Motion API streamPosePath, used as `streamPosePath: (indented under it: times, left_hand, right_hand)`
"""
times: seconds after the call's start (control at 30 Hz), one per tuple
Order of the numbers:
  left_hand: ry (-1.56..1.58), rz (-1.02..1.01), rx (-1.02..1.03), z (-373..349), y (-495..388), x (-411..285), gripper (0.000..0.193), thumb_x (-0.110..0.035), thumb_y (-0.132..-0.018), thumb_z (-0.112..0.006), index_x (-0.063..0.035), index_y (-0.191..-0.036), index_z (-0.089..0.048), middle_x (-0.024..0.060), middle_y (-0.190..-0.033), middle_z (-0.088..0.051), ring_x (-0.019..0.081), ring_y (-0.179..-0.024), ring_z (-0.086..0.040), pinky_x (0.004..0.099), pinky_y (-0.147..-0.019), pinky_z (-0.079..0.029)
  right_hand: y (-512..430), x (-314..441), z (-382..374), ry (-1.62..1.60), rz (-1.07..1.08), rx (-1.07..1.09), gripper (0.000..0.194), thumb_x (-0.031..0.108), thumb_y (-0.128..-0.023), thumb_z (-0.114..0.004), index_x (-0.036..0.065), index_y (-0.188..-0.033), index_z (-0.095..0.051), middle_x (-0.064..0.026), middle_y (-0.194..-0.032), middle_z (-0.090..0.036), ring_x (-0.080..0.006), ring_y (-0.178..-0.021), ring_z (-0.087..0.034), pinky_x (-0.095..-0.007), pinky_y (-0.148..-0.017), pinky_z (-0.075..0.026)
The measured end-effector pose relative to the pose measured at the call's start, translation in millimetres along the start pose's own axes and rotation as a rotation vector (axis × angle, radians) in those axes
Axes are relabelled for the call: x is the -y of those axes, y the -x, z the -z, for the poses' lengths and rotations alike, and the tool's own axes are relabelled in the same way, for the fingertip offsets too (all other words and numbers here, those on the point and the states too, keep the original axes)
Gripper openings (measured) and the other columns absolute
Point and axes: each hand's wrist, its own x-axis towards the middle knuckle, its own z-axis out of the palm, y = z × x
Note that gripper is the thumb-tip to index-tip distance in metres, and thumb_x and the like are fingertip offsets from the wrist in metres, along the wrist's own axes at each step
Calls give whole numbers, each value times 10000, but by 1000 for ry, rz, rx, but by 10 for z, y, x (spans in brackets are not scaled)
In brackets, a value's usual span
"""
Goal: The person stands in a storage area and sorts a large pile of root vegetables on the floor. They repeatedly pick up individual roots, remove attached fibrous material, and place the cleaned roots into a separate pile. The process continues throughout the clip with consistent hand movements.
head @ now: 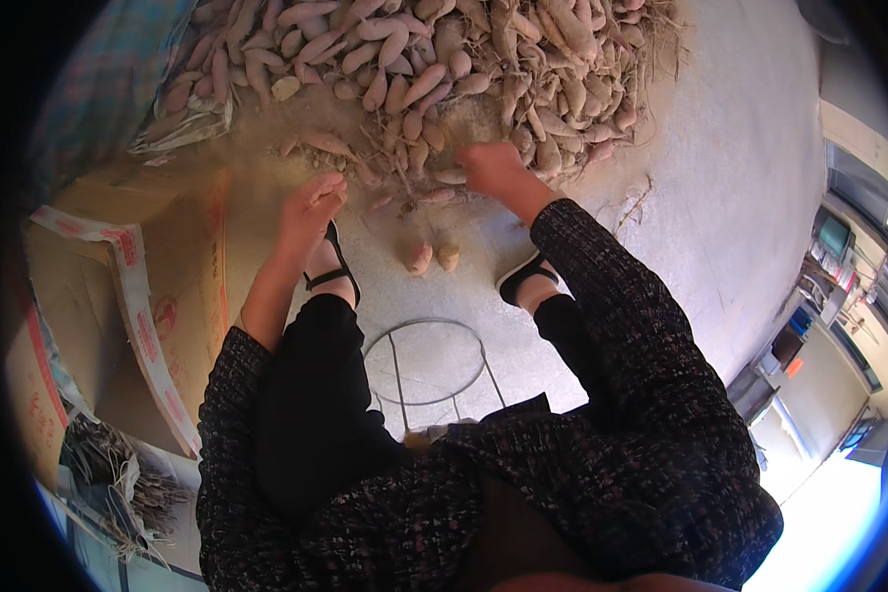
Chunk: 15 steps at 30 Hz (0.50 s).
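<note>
A large heap of soil-dusted sweet potatoes (407,81) lies on the floor before me, with roots and stems still on many at its right side. My right hand (492,170) is at the heap's near edge, its fingers curled and turned away, so whether it holds something is hidden. Lower on the left, my left hand (314,211) hovers above my shoe with bent fingers, and no object shows clearly in it. Two small sweet potato pieces (418,257) lie apart on the floor between my feet. A thin sweet potato (436,195) rests just below my right hand.
An opened cardboard box (185,296) with printed tape stands close on my left. Behind it hangs plaid cloth (111,96). A metal ring frame on legs (425,403) stands between my legs. Dry stems (111,473) lie at lower left. Household goods (792,340) line the far right.
</note>
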Motion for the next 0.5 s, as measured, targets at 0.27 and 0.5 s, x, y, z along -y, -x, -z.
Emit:
streamPosePath:
  times: [0.27, 0.5]
  left_hand:
    - [37, 66, 19, -69, 38, -55, 362, -70, -903, -610, 55, -1241, -570, 152, -1210, -627, 225, -1171, -587, 318, -985, -454]
    - [71, 221, 195, -252, 71, -402, 573, -97, -852, -677, -6, -1374, -459, 140, -1321, -553, 226, -1234, -529, 310, -975, -453]
  right_hand:
    - [-140, 5, -187, 263, 161, -47, 123, 136, -794, -622, 51, -800, -709, -163, -817, -678, -345, -835, -671, -457, -735, -518]
    - [207, 24, 203, -1150, -253, -61, 252, 241, -797, -724, 8, -866, -657, -152, -781, -669, -314, -776, -672, -397, -652, -525]
